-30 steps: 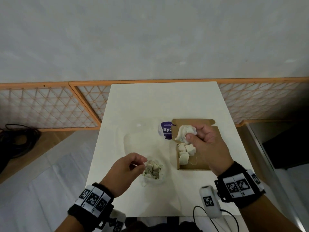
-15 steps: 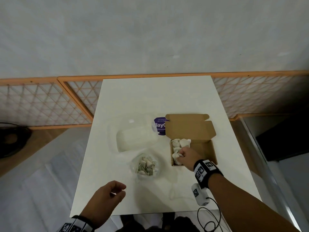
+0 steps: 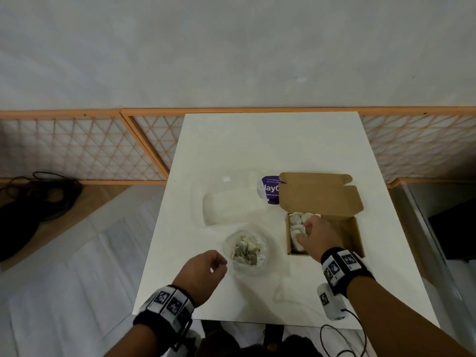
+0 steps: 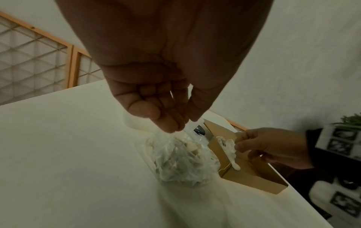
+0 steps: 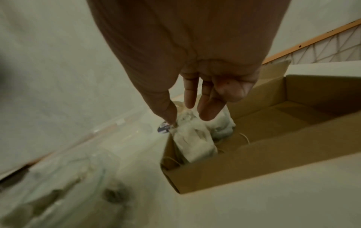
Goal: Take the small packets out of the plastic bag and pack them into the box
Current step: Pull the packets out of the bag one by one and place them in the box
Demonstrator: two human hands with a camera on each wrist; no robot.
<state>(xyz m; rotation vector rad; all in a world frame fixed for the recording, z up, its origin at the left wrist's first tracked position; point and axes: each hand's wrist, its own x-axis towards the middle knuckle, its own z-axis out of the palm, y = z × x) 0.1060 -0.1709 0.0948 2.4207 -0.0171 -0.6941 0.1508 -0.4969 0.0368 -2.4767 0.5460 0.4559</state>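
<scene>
Right wrist: packets (image 5: 193, 143) seemingly under fingertips (image 5: 208, 115).

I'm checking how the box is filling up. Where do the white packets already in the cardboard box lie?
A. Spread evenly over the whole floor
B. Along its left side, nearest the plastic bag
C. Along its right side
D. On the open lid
B: the white packets line the cardboard box wall nearest the plastic bag; the right part shows bare cardboard.
</scene>
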